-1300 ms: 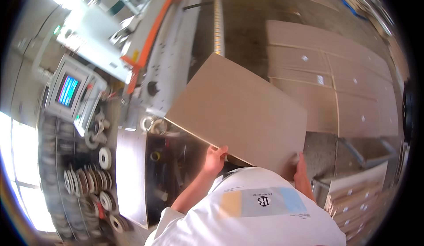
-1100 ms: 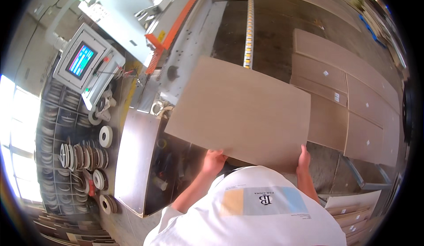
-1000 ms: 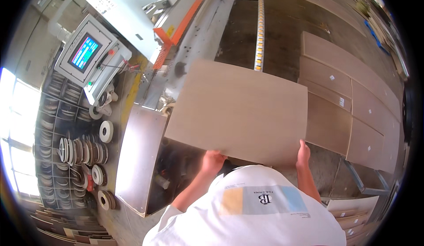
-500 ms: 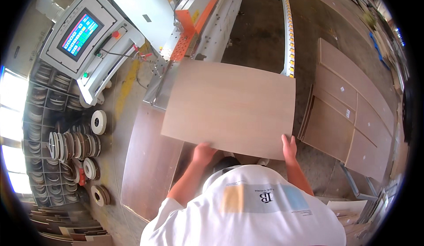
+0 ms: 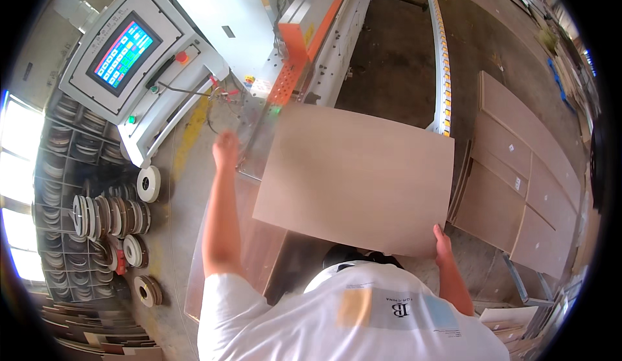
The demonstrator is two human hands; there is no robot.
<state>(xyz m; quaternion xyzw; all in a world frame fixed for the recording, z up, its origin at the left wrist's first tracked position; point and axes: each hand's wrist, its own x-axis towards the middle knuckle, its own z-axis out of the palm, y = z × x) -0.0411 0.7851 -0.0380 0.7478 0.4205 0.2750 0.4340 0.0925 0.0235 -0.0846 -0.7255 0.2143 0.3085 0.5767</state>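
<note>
A light brown wooden panel (image 5: 356, 176) lies level in front of me, its far left corner at the infeed of a large white and orange machine (image 5: 295, 56). My right hand (image 5: 443, 245) grips the panel's near right corner, the thumb on top and the other fingers hidden beneath. Away from the panel, my left hand (image 5: 225, 150) is stretched forward beside the machine's clear-looking guard plate (image 5: 256, 150). That hand is blurred and its fingers cannot be made out. Below it, partly under the panel, shows a stack with a smooth brown top (image 5: 249, 241).
A control console (image 5: 129, 56) with a lit touchscreen stands at the far left. Rolls of edge banding (image 5: 110, 215) sit on the left floor and rack. Stacked brown panels (image 5: 518, 179) lie to the right. A rail with yellow rollers (image 5: 440, 56) runs ahead.
My left hand has let go of the panel's near edge and moved forward and left toward the machine. The right hand has stayed on the panel's corner.
</note>
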